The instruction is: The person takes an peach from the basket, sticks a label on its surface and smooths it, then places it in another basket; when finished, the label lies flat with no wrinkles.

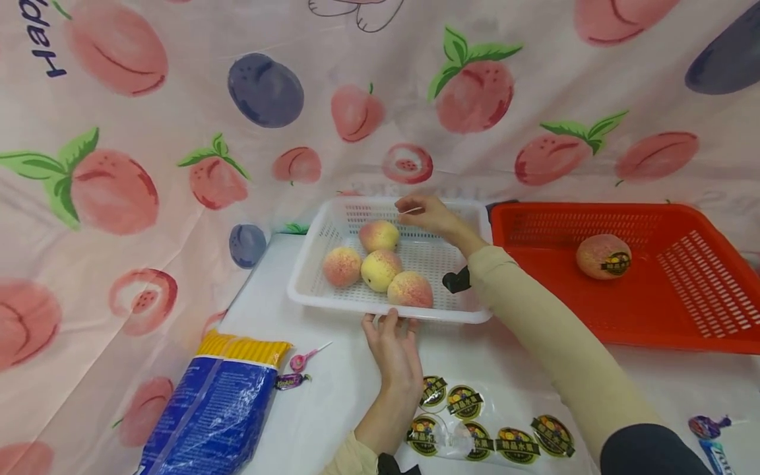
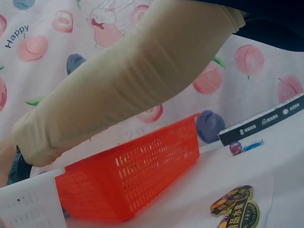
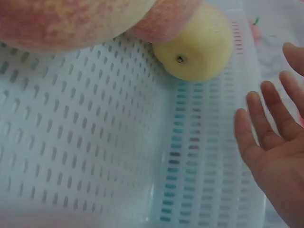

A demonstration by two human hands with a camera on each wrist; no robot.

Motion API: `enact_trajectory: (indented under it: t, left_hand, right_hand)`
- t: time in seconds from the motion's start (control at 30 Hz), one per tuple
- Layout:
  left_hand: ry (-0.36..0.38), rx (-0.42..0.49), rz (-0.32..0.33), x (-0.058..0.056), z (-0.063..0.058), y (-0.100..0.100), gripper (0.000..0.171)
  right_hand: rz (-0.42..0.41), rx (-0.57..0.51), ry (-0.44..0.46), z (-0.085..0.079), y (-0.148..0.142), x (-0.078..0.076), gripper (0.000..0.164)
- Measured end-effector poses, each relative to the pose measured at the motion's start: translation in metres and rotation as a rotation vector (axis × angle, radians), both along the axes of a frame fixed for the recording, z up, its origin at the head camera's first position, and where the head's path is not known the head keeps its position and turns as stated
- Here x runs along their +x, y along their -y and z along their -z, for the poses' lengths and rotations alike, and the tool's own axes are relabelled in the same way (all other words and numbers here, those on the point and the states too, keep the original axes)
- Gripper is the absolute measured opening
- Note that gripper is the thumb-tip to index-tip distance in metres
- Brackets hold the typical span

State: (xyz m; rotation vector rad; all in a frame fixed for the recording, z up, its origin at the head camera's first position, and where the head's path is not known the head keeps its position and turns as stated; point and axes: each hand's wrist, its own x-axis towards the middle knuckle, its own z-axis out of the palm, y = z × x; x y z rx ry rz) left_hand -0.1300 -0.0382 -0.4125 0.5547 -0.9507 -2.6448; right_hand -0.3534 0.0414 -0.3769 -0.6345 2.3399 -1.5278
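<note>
A white plastic basket holds several peaches at its left and middle. My left hand is at the middle of the front wall, its fingers pointing up and its fingertips right at the rim. Over the far side of the same basket reaches my right hand, palm inward, close to the back rim. In the right wrist view the right hand has its fingers extended and apart, with nothing between them. The left wrist view hides nearly all of the left hand.
A red basket stands to the right with one stickered peach. Round fruit stickers lie on a clear sheet in front. At left are a blue and yellow bag, a lollipop and a wrapped candy.
</note>
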Motion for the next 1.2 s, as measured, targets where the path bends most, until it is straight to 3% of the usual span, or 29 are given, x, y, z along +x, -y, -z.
enact_trajectory:
  t: [0.2,0.47,0.77,1.0,1.2]
  left_hand:
    - [0.010,-0.010,-0.004,0.005,0.003,0.000,0.032]
    - [0.003,-0.003,0.025,0.007,0.003,-0.006,0.033]
    - [-0.007,0.009,0.036,0.004,0.004,-0.012,0.034]
    - [-0.018,0.016,0.022,0.002,0.005,-0.008,0.030]
    - [-0.039,0.009,0.017,0.001,0.005,-0.004,0.034]
  right_hand:
    - [-0.028,0.089,0.069,0.015,0.016,-0.001,0.049]
    - [-0.009,0.160,0.073,0.031,0.019,-0.007,0.053]
    - [-0.086,0.239,0.041,0.031,0.012,-0.010,0.064]
    - [-0.140,0.297,-0.062,0.032,0.021,-0.010,0.060]
    - [-0.145,0.277,-0.044,0.030,0.028,-0.007,0.055]
